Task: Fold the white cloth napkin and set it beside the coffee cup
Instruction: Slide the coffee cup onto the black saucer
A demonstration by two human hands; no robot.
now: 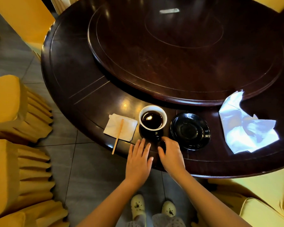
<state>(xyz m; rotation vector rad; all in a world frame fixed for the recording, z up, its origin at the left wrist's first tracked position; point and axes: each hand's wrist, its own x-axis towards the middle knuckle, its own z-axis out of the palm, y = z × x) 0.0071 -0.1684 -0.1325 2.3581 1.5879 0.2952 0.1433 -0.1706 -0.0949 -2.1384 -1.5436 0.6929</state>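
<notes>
Nearest me, my left hand [138, 163] lies flat and empty, fingers spread, on the rim of the dark round table [75, 89]. My right hand [170, 154] sits just beside it, curled loosely at the foot of the coffee cup [152, 122]; whether it grips the handle I cannot tell. The cup stands at twelve o'clock from my hands, full of dark coffee. A black saucer [190, 131] lies at one o'clock. The white cloth napkin [246, 126] lies crumpled and unfolded at two o'clock, well apart from both hands, beyond the saucer. At ten o'clock a wooden stirrer [119, 135] rests across a folded paper napkin [120, 127].
</notes>
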